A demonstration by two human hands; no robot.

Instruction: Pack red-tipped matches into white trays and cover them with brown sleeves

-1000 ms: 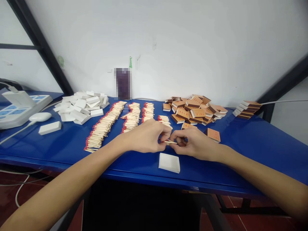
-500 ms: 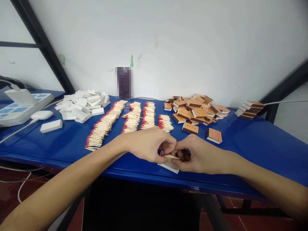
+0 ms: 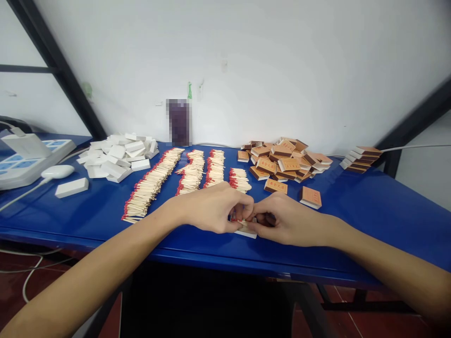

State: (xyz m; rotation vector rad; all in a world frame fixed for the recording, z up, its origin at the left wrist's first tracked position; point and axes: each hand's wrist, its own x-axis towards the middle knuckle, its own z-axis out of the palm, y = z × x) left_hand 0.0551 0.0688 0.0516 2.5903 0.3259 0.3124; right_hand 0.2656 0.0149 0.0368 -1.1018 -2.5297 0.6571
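My left hand [image 3: 221, 209] and my right hand [image 3: 282, 218] meet over a white matchbox tray [image 3: 249, 234] near the table's front edge. Between their fingertips is a small bunch of red-headed matches [image 3: 243, 223], down at the tray. Both hands are closed in a pinch, the left at the red heads and the right at the pale ends. My fingers hide much of the tray and the matches. Just beyond the hands lies a short row of matches [image 3: 240, 180], with longer match rows [image 3: 150, 188] to its left.
White trays [image 3: 118, 155] are heaped at the back left, with a single white tray [image 3: 72, 188] in front. Orange matchbox sleeves [image 3: 282, 157] pile up at the back right, beside stacked matchboxes [image 3: 362, 157]. A power strip [image 3: 56, 145] and cable stand far left.
Both hands have come slightly up and left in view. The matches have lowered toward the tray, and less of the tray shows below my fingers.
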